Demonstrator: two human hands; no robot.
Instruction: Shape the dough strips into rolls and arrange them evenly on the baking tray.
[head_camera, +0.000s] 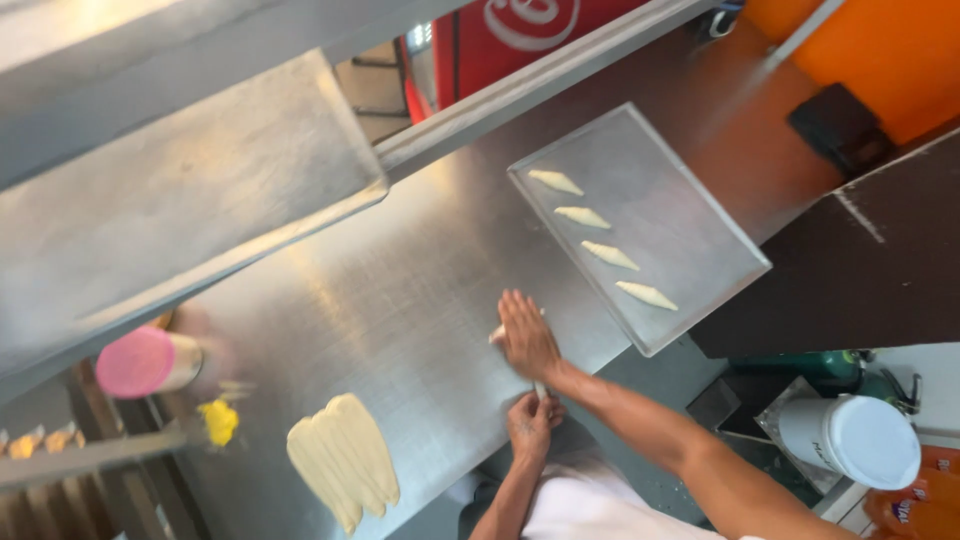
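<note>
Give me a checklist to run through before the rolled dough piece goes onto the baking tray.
1. Dough piece under control: ok, the right hand presses flat on it and the left hand pinches its near end.
2. Piece fully shaped: cannot tell, the hands hide most of it.
3. Room on the tray: ok, four shaped pieces lie in one row, the rest is bare.
4. Tray seated on the steel table: not ok, one corner overhangs the edge.
5. More dough ready: ok, a stack of strips lies on the table.
</note>
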